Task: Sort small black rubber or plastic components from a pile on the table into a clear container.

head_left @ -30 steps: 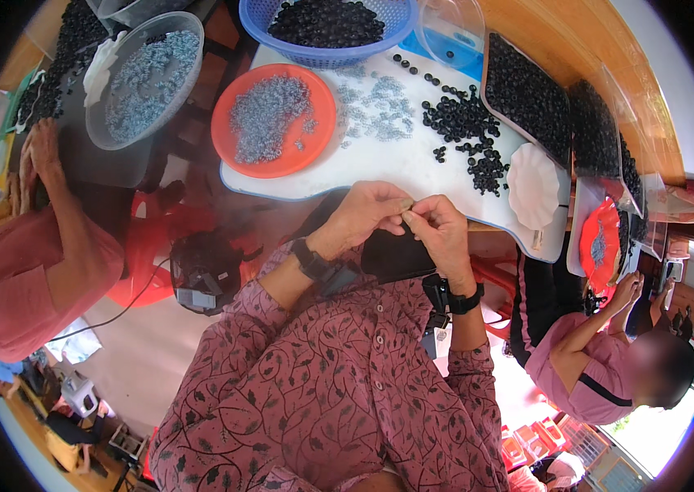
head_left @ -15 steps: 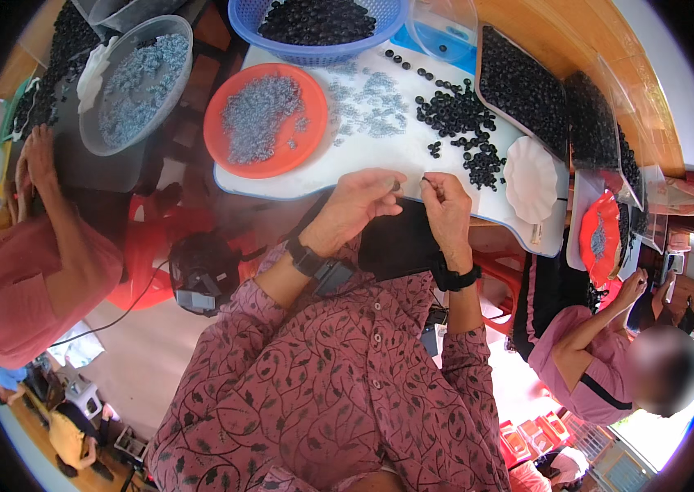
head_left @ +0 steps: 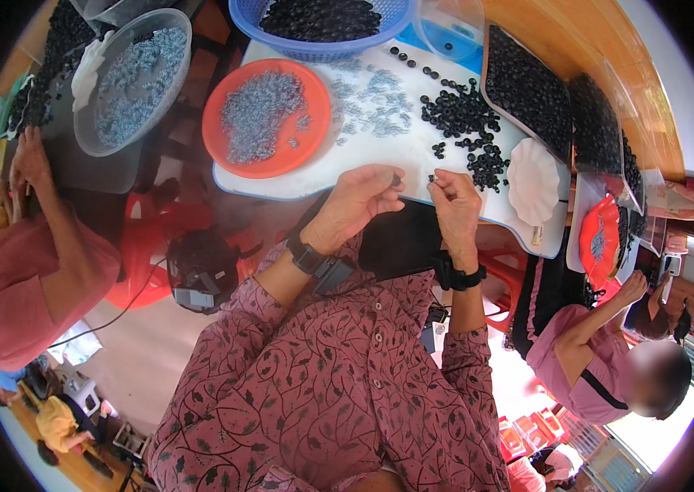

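My left hand [head_left: 363, 201] is closed in a pinch on a small black round piece [head_left: 397, 180], just over the near edge of the white tabletop [head_left: 281, 182]. To its right, my right hand [head_left: 458, 205] also pinches, with a tiny dark bit [head_left: 431, 178] at its fingertips; its kind is too small to make out. A gap separates the two hands. Beyond them lie loose black round pieces [head_left: 458, 115] and scattered small clear bluish pieces [head_left: 381, 102]. An orange-red plate [head_left: 320, 131] heaped with the same clear pieces stands at the left.
A blue basket [head_left: 322, 51] of black pieces stands at the far side. A white scalloped dish [head_left: 532, 182] and a tray of black pieces [head_left: 527, 86] sit at the right. Co-workers sit on both sides, one in a pink shirt [head_left: 35, 271] at the left.
My right hand has moved a little to the right, widening the gap between my hands. My left hand keeps its pinch in nearly the same place.
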`<move>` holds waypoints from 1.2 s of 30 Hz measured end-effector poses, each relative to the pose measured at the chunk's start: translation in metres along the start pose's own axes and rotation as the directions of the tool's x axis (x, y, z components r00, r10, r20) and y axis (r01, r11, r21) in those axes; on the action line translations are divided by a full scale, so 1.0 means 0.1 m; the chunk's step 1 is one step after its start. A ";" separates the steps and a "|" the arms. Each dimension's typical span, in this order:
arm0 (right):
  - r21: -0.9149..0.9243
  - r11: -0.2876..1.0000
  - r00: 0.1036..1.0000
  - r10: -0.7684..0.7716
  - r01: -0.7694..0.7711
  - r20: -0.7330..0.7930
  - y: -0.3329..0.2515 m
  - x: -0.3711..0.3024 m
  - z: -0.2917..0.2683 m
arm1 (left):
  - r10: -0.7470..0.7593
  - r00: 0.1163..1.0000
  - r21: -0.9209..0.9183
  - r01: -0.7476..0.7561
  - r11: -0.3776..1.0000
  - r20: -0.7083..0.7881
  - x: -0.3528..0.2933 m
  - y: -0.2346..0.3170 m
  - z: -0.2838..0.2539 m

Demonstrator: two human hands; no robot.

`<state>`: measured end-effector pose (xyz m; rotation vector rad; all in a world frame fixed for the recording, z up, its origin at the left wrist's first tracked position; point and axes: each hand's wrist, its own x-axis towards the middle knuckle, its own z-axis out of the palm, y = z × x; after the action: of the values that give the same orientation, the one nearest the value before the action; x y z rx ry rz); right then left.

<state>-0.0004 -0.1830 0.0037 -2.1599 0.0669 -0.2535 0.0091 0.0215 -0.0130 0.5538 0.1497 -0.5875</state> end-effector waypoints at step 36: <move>-0.203 0.956 0.977 -0.199 0.211 0.076 -0.24 0.45 0.33 | -0.008 1.000 -0.084 0.008 0.996 0.005 -0.02 -0.01 -0.02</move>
<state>0.0497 -0.1488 0.0128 -2.3855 -0.1711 -0.3179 0.0067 0.0225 -0.0144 0.4707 0.1716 -0.5873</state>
